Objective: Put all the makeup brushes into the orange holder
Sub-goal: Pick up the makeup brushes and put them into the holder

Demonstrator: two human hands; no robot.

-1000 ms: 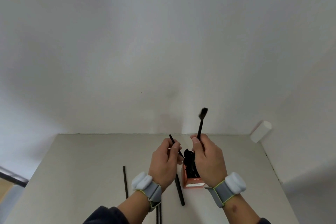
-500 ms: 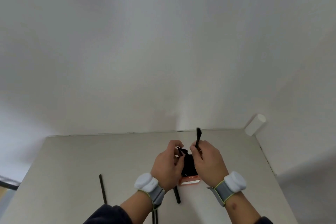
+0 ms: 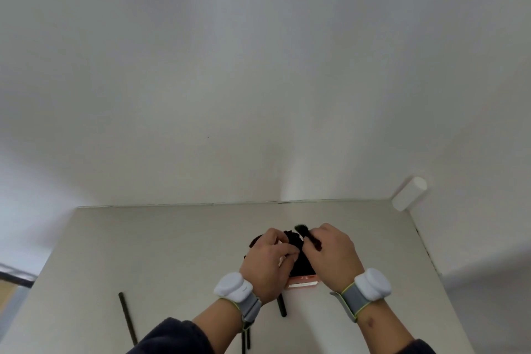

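The orange holder (image 3: 303,281) stands on the table near the front, mostly hidden by my hands; only its lower orange and white edge shows. Several black brushes (image 3: 300,263) fill it. My right hand (image 3: 334,256) pinches a black makeup brush (image 3: 302,229) low over the holder's top, bristles pointing up and left. My left hand (image 3: 267,264) is closed at the holder's left side on a thin dark brush, and a dark tuft (image 3: 255,240) sticks out past its knuckles. Loose black brushes lie on the table at the left (image 3: 128,317), under my left wrist (image 3: 281,306) and by my left forearm (image 3: 246,339).
The grey table (image 3: 172,253) meets a white wall at its back and right edges. A white cylinder (image 3: 409,193) is fixed at the back right corner. The table's left edge drops off to the floor.
My right hand has brought its brush down from upright above the holder to just over the holder's top. My left hand closed in on the holder too. The view tilted upward.
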